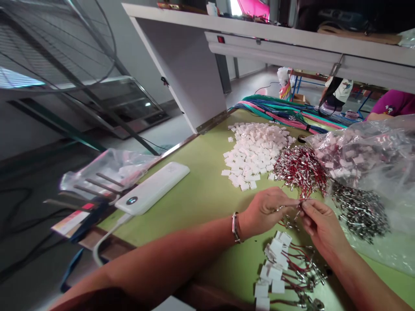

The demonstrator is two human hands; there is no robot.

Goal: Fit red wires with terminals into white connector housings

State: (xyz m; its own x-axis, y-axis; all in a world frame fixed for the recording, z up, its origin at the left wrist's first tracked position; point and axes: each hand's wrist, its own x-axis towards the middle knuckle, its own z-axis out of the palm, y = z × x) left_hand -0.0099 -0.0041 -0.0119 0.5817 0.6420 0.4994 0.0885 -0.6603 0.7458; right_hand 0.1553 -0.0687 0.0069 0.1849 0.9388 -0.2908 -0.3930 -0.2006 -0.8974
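Over a green worktop point(201, 185), my left hand point(264, 211) and right hand point(319, 222) meet, fingers point(310, 210) of both pinching a small wire lead point(299, 208) just before a heap of red leads point(301, 168). White plastic pieces point(253, 151) lie beside that heap; white connectors point(274, 272) trailing red wires lie nearer me.

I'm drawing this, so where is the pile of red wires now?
In the head view, the pile of red wires lies right of centre, just beyond the right hand, between the white pieces and the dark pile.
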